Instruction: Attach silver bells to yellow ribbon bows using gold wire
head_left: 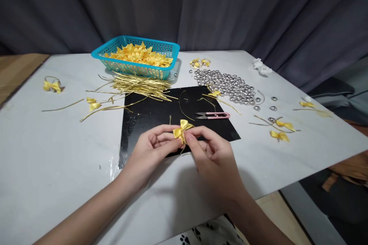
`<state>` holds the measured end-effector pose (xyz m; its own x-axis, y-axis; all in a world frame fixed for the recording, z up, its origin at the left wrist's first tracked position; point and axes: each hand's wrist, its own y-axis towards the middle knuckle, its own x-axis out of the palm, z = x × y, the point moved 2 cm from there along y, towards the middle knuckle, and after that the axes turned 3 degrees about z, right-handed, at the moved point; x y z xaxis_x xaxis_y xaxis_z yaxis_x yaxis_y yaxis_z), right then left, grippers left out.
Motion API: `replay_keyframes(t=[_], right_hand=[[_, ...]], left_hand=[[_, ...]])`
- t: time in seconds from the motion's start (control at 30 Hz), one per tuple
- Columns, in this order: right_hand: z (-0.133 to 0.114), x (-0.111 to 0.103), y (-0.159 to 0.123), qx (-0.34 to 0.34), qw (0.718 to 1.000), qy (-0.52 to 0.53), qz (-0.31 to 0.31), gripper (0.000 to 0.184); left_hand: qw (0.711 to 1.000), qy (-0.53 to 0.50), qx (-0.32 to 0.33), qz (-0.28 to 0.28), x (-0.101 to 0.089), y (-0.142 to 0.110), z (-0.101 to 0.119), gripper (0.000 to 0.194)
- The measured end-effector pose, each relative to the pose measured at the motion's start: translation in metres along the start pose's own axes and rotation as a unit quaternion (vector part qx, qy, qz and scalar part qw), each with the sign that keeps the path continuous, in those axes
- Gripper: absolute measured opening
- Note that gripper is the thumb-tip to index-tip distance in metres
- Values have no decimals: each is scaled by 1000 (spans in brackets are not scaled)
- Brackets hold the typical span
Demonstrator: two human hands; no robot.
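Note:
A small yellow satin ribbon bow (181, 130) is pinched between both hands above the black mat. My left hand (156, 143) grips its left side with thumb and fingers closed. On the other side, my right hand (214, 151) has its thumb and forefinger pressed together at the bow's middle. Thin gold cord shows behind the bow and below it; how it joins the bow is hidden by the fingers. Just beyond my right hand, pink-handled thread snips (212, 115) lie on the black mat (155, 113).
A blue basket (135, 65) of yellow bows stands at the back. In front of it lies a heap of gold cords (138, 86). Silver teardrop beads (224, 84) are spread to the right. Loose bows (278, 136) and crumpled white tissue (261, 67) lie farther right.

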<state>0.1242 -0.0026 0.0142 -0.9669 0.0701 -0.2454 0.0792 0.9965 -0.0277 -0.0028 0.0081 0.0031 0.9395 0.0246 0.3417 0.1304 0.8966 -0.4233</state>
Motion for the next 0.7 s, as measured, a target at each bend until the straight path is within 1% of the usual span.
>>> replay_keyframes(t=[0.17, 0.27, 0.37, 0.5, 0.57, 0.7], right_hand=[[1, -1, -1, -16, 999, -37, -13, 17], [2, -2, -1, 2, 999, -23, -22, 17], [3, -3, 1, 45, 999, 5, -23, 18], [4, -4, 4, 105, 994, 26, -34, 18], [4, -4, 4, 112, 993, 29, -34, 19], [6, -4, 2, 111, 993, 17, -24, 19]], left_hand=[[999, 0, -19, -34, 1, -2, -2, 20], [1000, 6, -10, -15, 0, 0, -2, 12], [999, 35, -7, 10, -2, 2, -2, 19], [996, 84, -16, 13, -2, 3, -3, 18], [995, 90, -28, 21, -2, 2, -3, 16], [996, 67, -41, 28, 1, 2, -2, 12]])
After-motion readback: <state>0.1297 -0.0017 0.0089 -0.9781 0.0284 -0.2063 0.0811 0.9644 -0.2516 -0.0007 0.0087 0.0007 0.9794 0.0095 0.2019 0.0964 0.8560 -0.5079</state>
